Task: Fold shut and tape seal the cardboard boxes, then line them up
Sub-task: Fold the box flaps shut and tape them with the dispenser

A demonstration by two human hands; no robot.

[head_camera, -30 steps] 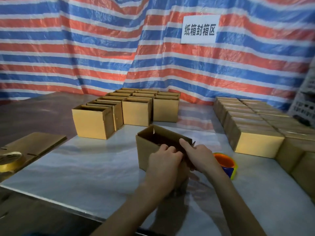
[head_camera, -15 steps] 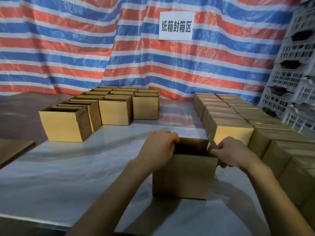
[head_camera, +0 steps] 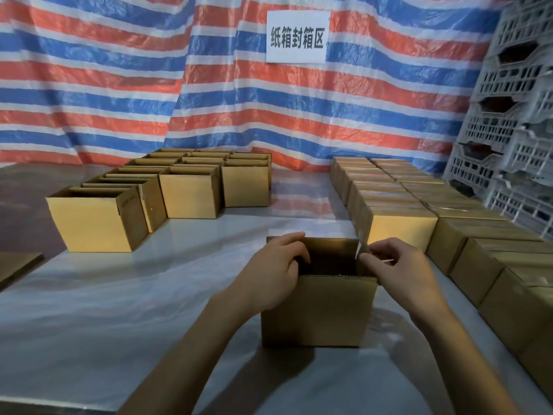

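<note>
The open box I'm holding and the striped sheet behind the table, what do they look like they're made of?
The box looks like corrugated cardboard, matte brown; the wavy fluting shows along its near top edge. The striped sheet is probably woven plastic tarpaulin, glossy: it crinkles and catches light across its red, blue and white bands.

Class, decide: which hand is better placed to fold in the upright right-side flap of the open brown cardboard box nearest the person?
Right. The right hand pinches that flap at the right edge of the open brown cardboard box; the left hand grips the opposite rim.
</note>
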